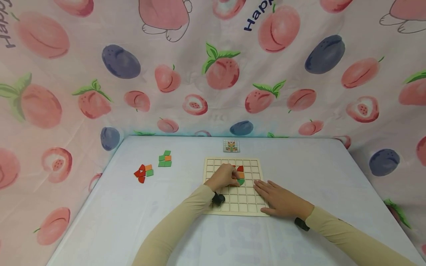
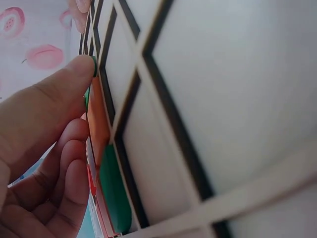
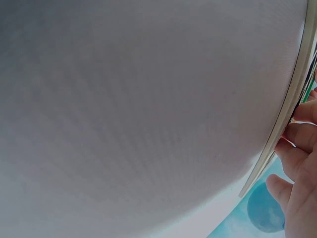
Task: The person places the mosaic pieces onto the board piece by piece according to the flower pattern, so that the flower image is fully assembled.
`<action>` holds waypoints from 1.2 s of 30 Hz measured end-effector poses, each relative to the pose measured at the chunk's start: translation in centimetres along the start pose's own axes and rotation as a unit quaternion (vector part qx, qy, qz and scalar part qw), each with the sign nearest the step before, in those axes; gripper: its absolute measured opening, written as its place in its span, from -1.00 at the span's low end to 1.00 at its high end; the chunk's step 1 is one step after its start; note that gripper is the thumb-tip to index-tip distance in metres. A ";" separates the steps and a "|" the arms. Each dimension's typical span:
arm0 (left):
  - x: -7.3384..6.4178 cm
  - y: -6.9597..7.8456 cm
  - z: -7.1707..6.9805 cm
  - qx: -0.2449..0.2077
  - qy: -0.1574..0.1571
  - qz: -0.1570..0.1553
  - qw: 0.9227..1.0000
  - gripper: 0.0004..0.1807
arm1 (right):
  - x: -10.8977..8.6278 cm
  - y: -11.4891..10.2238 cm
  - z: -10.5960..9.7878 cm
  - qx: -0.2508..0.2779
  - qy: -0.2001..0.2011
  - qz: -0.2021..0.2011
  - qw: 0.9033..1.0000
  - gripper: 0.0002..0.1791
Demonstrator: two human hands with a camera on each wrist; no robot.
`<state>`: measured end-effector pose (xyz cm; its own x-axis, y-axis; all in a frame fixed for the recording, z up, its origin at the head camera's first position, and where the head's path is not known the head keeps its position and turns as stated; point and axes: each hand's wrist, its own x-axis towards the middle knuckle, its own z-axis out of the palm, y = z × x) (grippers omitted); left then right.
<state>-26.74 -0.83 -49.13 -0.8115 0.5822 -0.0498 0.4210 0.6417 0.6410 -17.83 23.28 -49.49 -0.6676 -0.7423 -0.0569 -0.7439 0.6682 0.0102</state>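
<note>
My left hand (image 1: 221,177) is over the middle of a pale wooden grid board (image 1: 233,209), thumb and fingers bent around a green rounded tile (image 1: 241,182). In the left wrist view the thumb tip presses at that tile's edge, beside an orange tile (image 2: 99,116). Another green tile (image 2: 115,191) lies nearer that camera. Above the pinched tile on the board sit an orange square and a red rounded tile (image 1: 240,168); my left hand hides part of this group. The right hand (image 1: 283,199) rests with fingers extended on the board's right edge.
Left of the board lie loose red tiles (image 1: 142,173) with an orange and a green one, and a group of green tiles (image 1: 162,158) around an orange one. A small pattern card (image 1: 231,146) lies behind the board. A fruit-print curtain (image 1: 186,74) hangs behind the white table (image 1: 309,162).
</note>
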 end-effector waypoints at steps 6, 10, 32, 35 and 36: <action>-0.4 -0.6 -0.1 -0.036 0.012 0.008 0.999 -0.83 | 0.0 0.0 0.0 0.002 0.008 -0.003 1.000 -0.17; -0.8 -1.2 -0.5 -0.070 0.013 -0.005 0.997 -0.82 | 0.0 -0.1 -0.1 0.006 -0.006 0.002 1.000 -0.17; -6.3 -7.6 -7.2 -0.105 0.029 -0.013 0.994 -0.69 | 0.0 0.0 -0.1 -0.006 -0.012 0.005 1.000 -0.16; -7.6 -8.7 -8.5 -0.094 0.044 -0.026 0.994 -0.68 | 0.0 0.2 0.1 -0.007 -0.015 0.005 1.000 -0.16; -8.0 -9.1 -8.9 -0.093 0.049 -0.030 0.994 -0.68 | 0.0 0.2 0.2 -0.008 -0.015 0.005 1.000 -0.16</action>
<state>-27.71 -15.77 -47.72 -0.8724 0.4883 -0.0230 0.2961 0.5652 0.7700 -17.98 23.42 -49.69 -0.6746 -0.7331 -0.0867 -0.7372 0.6751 0.0270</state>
